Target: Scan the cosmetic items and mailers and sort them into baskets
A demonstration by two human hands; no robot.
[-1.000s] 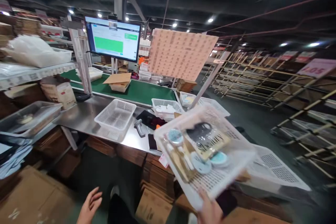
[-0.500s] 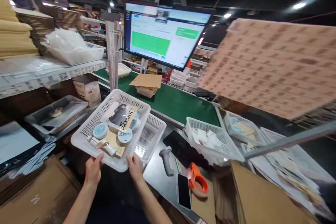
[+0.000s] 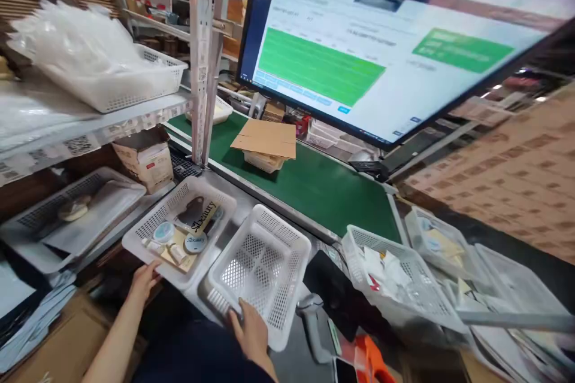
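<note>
A white plastic basket (image 3: 135,233) sits on the left of the metal bench, tilted in view. In it lie round jars (image 3: 196,242), small white bottles (image 3: 176,253) and a clear packet (image 3: 197,213) lettered "beauty". My left hand (image 3: 144,280) is closed on this basket's near rim. Beside it on the right is a second white basket (image 3: 294,287), its perforated bottom showing. The fingers of my right hand (image 3: 252,330) are closed over that basket's near rim, with the thumb outside.
A grey handheld scanner (image 3: 312,326) and an orange tape dispenser (image 3: 372,359) lie to the right. Behind them stands a basket of white scraps (image 3: 431,296). Past the bench runs a green conveyor (image 3: 323,191) under a large monitor (image 3: 381,42). A metal post (image 3: 201,78) rises at left.
The basket of jars has come down and left onto the bench. My right hand has let go of it and taken hold of the second basket, now nearer. The view has moved closer.
</note>
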